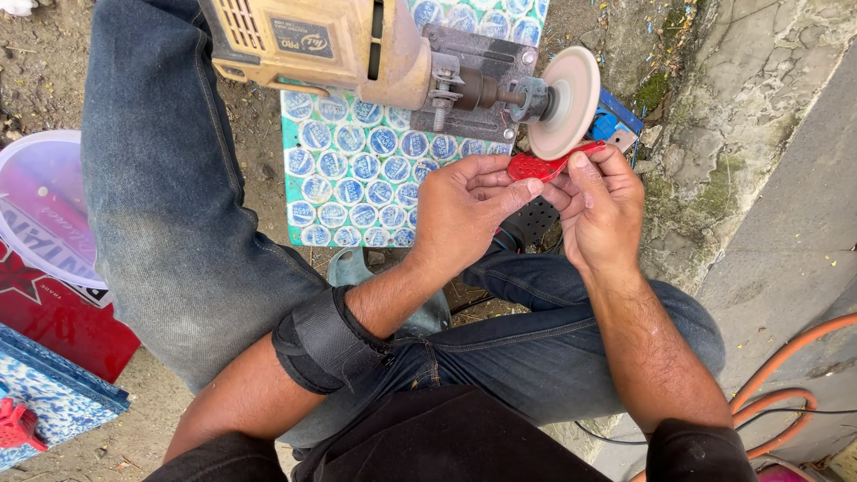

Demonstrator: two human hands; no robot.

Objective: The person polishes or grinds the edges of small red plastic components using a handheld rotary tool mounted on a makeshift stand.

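— Two hands on one piece: my left hand (464, 210) and my right hand (600, 207) both pinch the small red plastic piece (538, 165), thumbs on top, fingers curled under. Its far edge sits at the rim of the buffing wheel (566, 101) on the tan electric drill (330, 45), just beyond my fingertips.

— How far along are you?

— I'd judge mid-way through polishing. The piece is held to the wheel, so the edge work is in hand; I can't tell how much of the rim is smooth yet. Whether the wheel spins, I can't tell either.

— Anything finished lying about?

— A red scrap (16, 424) lies well to the left of my left arm, on a blue speckled sheet (54, 402). Whether it is a finished one, I cannot say.

— And containers?

— One white plastic tub (40, 210), far left of my left hand, beyond my knee. Its inside looks pale; I see only a speck or two in it. Under the drill, past my left hand, is a board covered with blue-and-white bottle caps (357, 170). Orange hose (777, 393) curls to the right of my right forearm.
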